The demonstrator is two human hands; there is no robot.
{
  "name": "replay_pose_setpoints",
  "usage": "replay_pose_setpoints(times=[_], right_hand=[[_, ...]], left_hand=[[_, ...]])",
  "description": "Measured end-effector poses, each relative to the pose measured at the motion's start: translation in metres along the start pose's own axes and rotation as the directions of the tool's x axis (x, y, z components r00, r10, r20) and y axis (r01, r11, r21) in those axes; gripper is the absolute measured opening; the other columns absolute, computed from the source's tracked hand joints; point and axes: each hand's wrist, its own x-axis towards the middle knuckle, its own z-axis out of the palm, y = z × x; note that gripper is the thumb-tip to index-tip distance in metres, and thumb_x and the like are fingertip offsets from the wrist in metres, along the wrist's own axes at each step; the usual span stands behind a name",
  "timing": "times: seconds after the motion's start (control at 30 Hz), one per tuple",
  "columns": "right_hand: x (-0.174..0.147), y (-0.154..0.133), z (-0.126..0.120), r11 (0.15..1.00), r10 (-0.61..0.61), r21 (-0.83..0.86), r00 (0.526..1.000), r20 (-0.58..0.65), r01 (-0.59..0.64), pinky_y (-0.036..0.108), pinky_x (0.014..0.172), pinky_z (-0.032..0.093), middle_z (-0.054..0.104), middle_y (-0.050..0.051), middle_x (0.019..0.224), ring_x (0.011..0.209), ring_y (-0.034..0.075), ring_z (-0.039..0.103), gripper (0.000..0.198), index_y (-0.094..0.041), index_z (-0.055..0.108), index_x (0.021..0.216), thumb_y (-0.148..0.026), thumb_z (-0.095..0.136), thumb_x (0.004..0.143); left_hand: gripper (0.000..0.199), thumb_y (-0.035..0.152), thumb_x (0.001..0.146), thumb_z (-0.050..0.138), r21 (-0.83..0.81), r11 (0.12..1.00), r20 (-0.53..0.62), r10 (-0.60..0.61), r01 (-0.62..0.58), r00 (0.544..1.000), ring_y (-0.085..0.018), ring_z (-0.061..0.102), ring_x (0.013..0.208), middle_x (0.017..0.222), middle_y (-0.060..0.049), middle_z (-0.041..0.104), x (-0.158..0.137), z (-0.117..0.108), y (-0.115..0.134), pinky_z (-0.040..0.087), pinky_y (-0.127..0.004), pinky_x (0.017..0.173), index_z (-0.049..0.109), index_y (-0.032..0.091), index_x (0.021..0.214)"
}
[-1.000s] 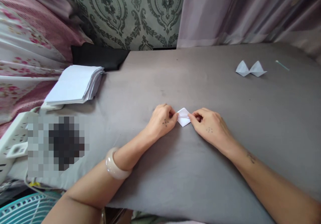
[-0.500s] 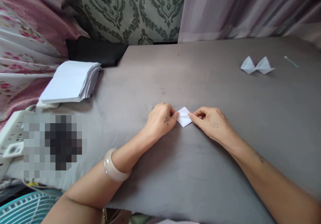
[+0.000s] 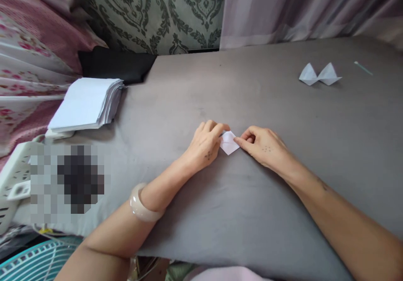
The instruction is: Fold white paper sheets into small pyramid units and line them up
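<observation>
A small piece of folded white paper (image 3: 229, 143), diamond-shaped with a crease across it, is between my two hands over the grey cloth. My left hand (image 3: 205, 143) grips its left corner, the index finger reaching along the upper left edge; the thumb is mostly hidden. On the other side, my right hand (image 3: 263, 146) pinches the right corner between thumb and bent fingers. Farther off at the right stands a folded paper shape with two white peaks (image 3: 320, 75).
A thick stack of white paper (image 3: 82, 103) lies at the left, in front of a black cloth (image 3: 116, 64). A white power strip (image 3: 14, 176) and a blurred-out patch are nearer. A thin stick (image 3: 363, 68) lies at far right. A turquoise basket-like grille (image 3: 40, 261) sits below left.
My left index finger has lifted and stretched out along the paper's upper edge. My right hand keeps its pinch. The view has shifted slightly.
</observation>
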Motion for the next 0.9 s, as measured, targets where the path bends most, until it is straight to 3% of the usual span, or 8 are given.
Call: replay_pose_setpoints(times=[0.07,0.17,0.27,0.33,0.47,0.6,0.73,0.9], right_hand=[[0.000,0.002,-0.002,0.997,0.011,0.077,1.000,0.023,-0.013,0.026,0.052,0.038,0.065,0.000,0.066,0.057,0.013,0.056,0.028,-0.022,0.067,0.075,-0.050,0.063,0.077],[-0.002,0.007,-0.006,0.943,0.062,0.324,0.997,0.052,-0.075,0.024,0.049,0.040,0.065,0.000,0.066,0.054,0.012,0.054,0.030,-0.020,0.069,0.082,-0.049,0.063,0.077],[-0.006,0.010,-0.006,0.844,0.097,0.533,0.995,-0.039,-0.061,0.026,0.055,0.047,0.069,0.003,0.075,0.058,0.012,0.057,0.029,-0.018,0.069,0.091,-0.043,0.064,0.077],[-0.010,0.008,-0.003,0.840,0.056,0.543,0.991,-0.123,0.020,0.029,0.066,0.052,0.072,0.005,0.086,0.070,0.014,0.064,0.025,-0.019,0.070,0.094,-0.037,0.065,0.078],[-0.019,0.003,0.004,0.905,-0.186,0.343,0.959,-0.215,0.252,0.032,0.085,0.050,0.073,0.003,0.100,0.091,0.017,0.066,0.020,-0.023,0.070,0.099,-0.027,0.054,0.089],[-0.027,-0.003,0.010,0.885,-0.465,-0.024,0.878,-0.112,0.465,0.033,0.086,0.047,0.069,0.007,0.103,0.096,0.020,0.062,0.028,-0.021,0.066,0.110,-0.021,0.042,0.095],[-0.033,-0.011,0.016,0.786,-0.530,-0.381,0.848,-0.012,0.487,0.036,0.077,0.044,0.064,0.011,0.099,0.089,0.024,0.056,0.037,-0.015,0.058,0.126,-0.030,0.041,0.096],[-0.033,-0.021,0.018,0.724,-0.528,-0.507,0.849,0.031,0.469,0.035,0.071,0.040,0.061,0.011,0.097,0.085,0.024,0.051,0.040,-0.016,0.059,0.125,-0.036,0.040,0.097]], left_hand=[[0.036,0.014,0.094,0.034,-0.036,0.996,0.040,0.086,-0.085,0.995,-0.019,0.052,0.097,0.110,-0.009,0.058,0.000,0.000,-0.002,0.043,-0.035,0.092,0.058,0.021,0.121],[0.038,0.014,0.095,0.034,-0.072,0.992,0.050,0.111,-0.107,0.993,-0.019,0.053,0.097,0.108,-0.009,0.059,0.001,0.001,-0.004,0.044,-0.034,0.092,0.061,0.021,0.120],[0.038,0.014,0.094,0.036,-0.085,0.990,0.032,0.113,-0.110,0.993,-0.019,0.054,0.097,0.108,-0.010,0.059,0.002,0.003,-0.007,0.045,-0.034,0.091,0.063,0.020,0.119],[0.037,0.014,0.094,0.036,-0.087,0.990,0.022,0.116,-0.114,0.993,-0.019,0.054,0.096,0.107,-0.010,0.060,0.002,0.004,-0.007,0.045,-0.035,0.091,0.064,0.019,0.118],[0.036,0.013,0.093,0.038,-0.092,0.990,0.020,0.112,-0.109,0.994,-0.019,0.053,0.095,0.105,-0.009,0.060,0.003,0.004,-0.007,0.044,-0.035,0.092,0.067,0.020,0.114],[0.032,0.015,0.091,0.044,-0.060,0.998,0.000,-0.014,0.014,1.000,-0.020,0.052,0.094,0.102,-0.008,0.060,0.002,0.003,-0.003,0.042,-0.038,0.094,0.064,0.023,0.115],[0.023,0.027,0.085,0.059,-0.071,0.966,-0.094,-0.256,0.250,0.962,-0.023,0.051,0.098,0.100,-0.008,0.057,0.001,0.005,-0.001,0.042,-0.043,0.094,0.063,0.021,0.106],[0.015,0.023,0.087,0.054,-0.152,0.929,-0.160,-0.360,0.337,0.919,-0.022,0.052,0.094,0.089,-0.008,0.057,-0.001,0.004,-0.009,0.043,-0.041,0.093,0.067,0.018,0.087]])
